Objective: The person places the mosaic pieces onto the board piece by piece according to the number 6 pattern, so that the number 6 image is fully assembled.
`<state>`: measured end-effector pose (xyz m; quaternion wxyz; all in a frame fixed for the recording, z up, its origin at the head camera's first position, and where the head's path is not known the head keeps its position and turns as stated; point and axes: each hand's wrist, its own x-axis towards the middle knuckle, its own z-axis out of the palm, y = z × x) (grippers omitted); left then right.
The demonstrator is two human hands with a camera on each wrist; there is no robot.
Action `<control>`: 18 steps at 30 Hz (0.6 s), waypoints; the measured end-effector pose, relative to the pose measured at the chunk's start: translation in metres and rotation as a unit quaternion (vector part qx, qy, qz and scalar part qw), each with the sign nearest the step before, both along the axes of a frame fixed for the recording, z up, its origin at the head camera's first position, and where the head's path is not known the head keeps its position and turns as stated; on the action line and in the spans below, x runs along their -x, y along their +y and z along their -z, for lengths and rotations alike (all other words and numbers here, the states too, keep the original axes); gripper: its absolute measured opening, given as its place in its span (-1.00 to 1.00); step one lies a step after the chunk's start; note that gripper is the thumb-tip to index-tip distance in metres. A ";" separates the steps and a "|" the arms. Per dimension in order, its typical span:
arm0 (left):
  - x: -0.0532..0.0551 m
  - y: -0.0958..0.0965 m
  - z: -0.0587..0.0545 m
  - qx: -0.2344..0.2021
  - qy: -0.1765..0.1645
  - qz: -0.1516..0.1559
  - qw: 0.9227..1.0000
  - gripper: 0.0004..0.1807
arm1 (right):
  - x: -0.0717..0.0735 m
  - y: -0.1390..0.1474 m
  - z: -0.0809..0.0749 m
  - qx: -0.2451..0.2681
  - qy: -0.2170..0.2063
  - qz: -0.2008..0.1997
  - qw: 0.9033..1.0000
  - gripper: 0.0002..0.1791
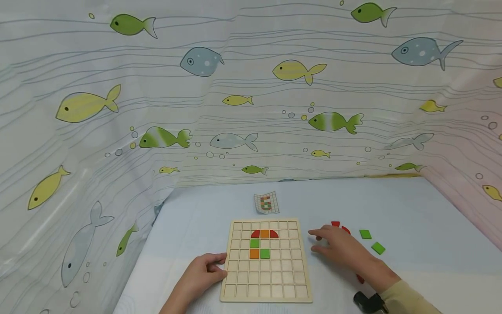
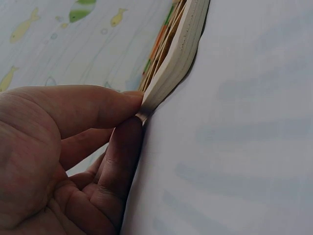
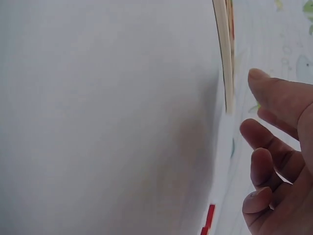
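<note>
A square wooden grid board [image 1: 281, 279] with a raised rim lies flat on the table. Set in its cells are red curved pieces, orange squares [image 1: 254, 254] and green squares [image 1: 265, 254]. At the board's left edge, my left hand [image 1: 200, 274] holds the rim between thumb and fingertips; the left wrist view shows the thumb [image 2: 117, 105] right against that rim. My right hand [image 1: 333, 246] hovers just off the board's right side. Its fingers are loosely bent and apart, and nothing lies between them in the right wrist view.
Behind the board lies a small pattern card [image 1: 266, 203] with a coloured grid drawing. Loose green pieces [image 1: 365, 234] and red pieces [image 1: 335, 223] lie right of the board, some partly hidden by the right hand and forearm. A fish-print curtain [image 1: 251, 109] surrounds the table.
</note>
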<state>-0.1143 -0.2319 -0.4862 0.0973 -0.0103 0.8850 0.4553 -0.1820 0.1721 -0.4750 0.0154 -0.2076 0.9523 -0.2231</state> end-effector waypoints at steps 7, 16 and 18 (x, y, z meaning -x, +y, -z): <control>0.000 0.001 0.000 -0.005 -0.002 0.000 1.000 -0.40 | 0.004 0.026 0.001 -0.002 0.015 0.015 1.000 -0.48; -0.001 0.001 -0.001 -0.002 -0.009 -0.004 1.000 -0.40 | 0.010 0.061 0.001 -0.019 0.014 0.052 0.998 -0.54; -0.001 0.001 -0.001 -0.003 -0.009 -0.004 1.000 -0.40 | 0.013 0.067 0.001 -0.030 0.017 0.058 0.998 -0.55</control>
